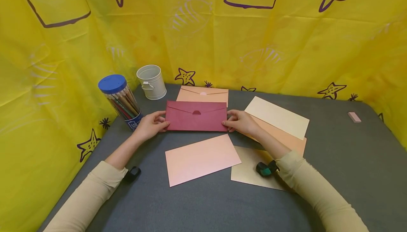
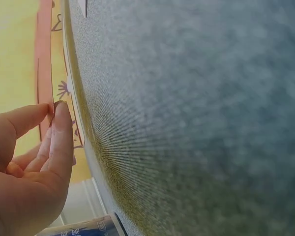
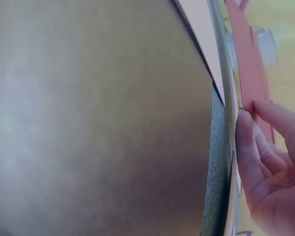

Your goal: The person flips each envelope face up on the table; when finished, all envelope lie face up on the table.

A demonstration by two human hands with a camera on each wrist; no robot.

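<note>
A dark red envelope point(image 1: 197, 120), its flap side up, is held level between both hands. My left hand point(image 1: 151, 124) pinches its left edge between thumb and fingers. At the opposite short edge, my right hand point(image 1: 240, 120) pinches it the same way. Both wrist views show the red envelope point(image 3: 250, 64) raised above the table. Behind it lies a peach envelope point(image 1: 203, 92) with its flap up, partly covered in the head view. Nearer to me a pink envelope point(image 1: 201, 159) lies flat, its right corner overlapping a cream envelope point(image 1: 246, 165).
Right of the hands, a pale cream envelope point(image 1: 279, 117) lies over an orange one point(image 1: 294, 142). A blue-lidded tub of pencils point(image 1: 122, 101) stands at the left, beside a white metal bucket point(image 1: 153, 83). A pink eraser point(image 1: 354, 117) lies far right. Yellow cloth point(image 1: 203, 41) hangs behind.
</note>
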